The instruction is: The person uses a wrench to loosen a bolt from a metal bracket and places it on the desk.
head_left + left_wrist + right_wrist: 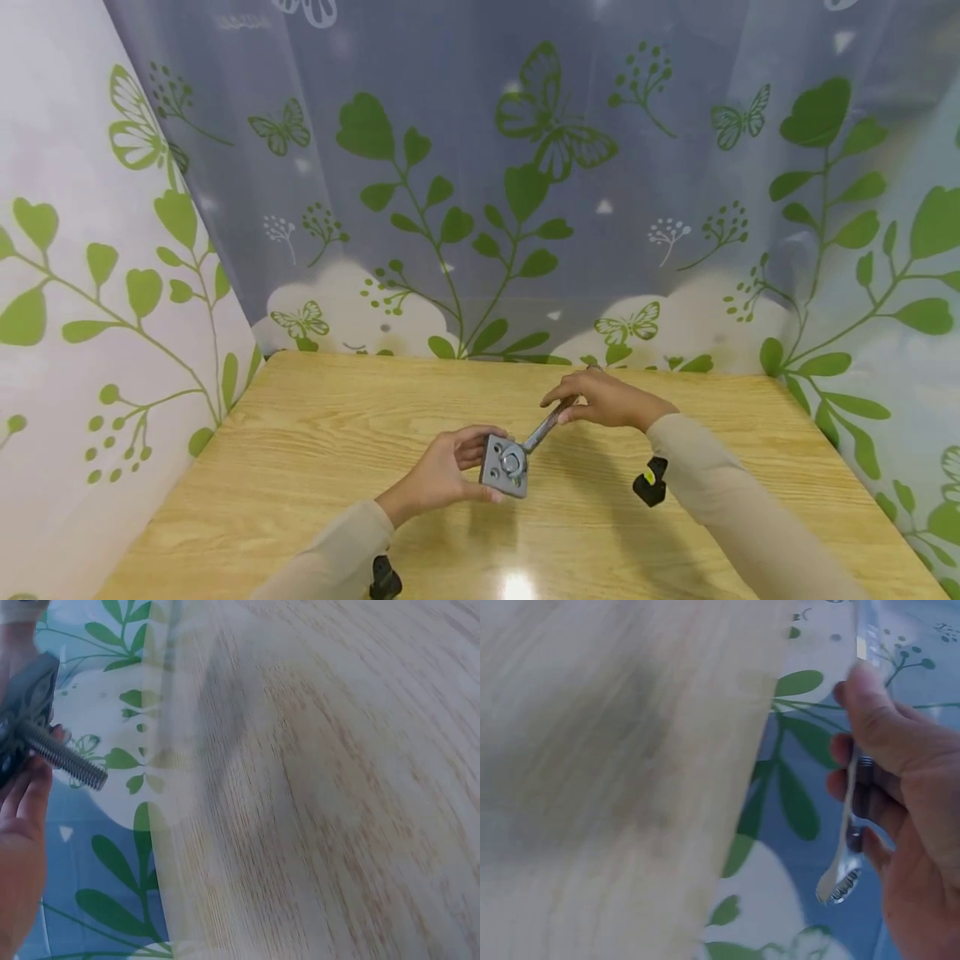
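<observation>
Wrench (542, 432) meeting bolt (512, 462) at the plate (503, 487)

I'm seeing the square grey plate, pierced with holes, being held tilted above the bench (322, 433) by the left hand (447, 467). The bolt is running through it, head facing my head camera, threaded shank jutting out behind. The silver wrench is slanting from the bolt head up to the right hand (602, 400).

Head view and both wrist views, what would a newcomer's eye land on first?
Probably the grey metal plate, held above the wooden table in the left hand, with a wrench in the right hand reaching to the bolt head on its face. Next, perhaps the backdrop behind the table, patterned with green leaves and butterflies. In the left wrist view, a threaded shank juts from the plate.
</observation>
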Demonstrator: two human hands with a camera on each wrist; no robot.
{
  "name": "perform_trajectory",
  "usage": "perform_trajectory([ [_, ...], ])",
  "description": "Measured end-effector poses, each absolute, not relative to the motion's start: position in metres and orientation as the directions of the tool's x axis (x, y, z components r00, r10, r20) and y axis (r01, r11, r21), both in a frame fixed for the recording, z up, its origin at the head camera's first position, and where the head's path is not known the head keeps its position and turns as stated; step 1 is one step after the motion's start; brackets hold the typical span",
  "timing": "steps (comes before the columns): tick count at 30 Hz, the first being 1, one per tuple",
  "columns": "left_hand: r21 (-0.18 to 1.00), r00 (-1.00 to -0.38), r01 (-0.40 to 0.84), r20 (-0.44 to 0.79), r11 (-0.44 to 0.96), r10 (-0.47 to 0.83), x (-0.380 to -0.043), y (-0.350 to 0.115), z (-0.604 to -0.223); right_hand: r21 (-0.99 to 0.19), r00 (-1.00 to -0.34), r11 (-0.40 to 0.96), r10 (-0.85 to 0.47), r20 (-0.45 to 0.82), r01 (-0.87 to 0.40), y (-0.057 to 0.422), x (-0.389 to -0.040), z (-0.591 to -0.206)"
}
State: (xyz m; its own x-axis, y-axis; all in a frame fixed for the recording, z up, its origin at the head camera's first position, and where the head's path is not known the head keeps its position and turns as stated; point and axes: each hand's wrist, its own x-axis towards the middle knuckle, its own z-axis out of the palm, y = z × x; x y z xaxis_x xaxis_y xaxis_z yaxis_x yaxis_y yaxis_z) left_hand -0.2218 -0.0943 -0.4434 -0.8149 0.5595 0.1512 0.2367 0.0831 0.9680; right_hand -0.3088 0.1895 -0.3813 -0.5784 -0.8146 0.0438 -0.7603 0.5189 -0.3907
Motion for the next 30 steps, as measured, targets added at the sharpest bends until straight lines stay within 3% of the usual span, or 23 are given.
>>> perform_trajectory([
  [5,0.97,-0.773,0.225,0.121,0.091,0.623,-0.222,-0.094,-0.442,-0.424,-0.566,0.546,-0.819,-0.091,-0.722,0.174,-0.318,-0.361],
  [9,0.972,-0.75,0.224,0.126,0.07,0.649,-0.222,-0.094,-0.443,-0.376,-0.558,0.552,-0.823,-0.104,-0.744,0.167,-0.32,-0.352],
  [15,0.97,-0.74,0.239,0.145,0.055,0.657,-0.224,-0.096,-0.446,-0.349,-0.604,0.6,-0.789,-0.109,-0.72,0.173,-0.319,-0.351],
  [23,0.976,-0.836,0.189,0.102,0.107,0.54,-0.23,-0.108,-0.458,-0.474,-0.695,0.616,-0.719,-0.011,-0.629,0.214,-0.308,-0.382],
  [30,0.977,-0.897,0.177,0.112,0.115,0.429,-0.231,-0.11,-0.46,-0.587,-0.799,0.628,-0.599,0.055,-0.511,0.232,-0.275,-0.413],
])
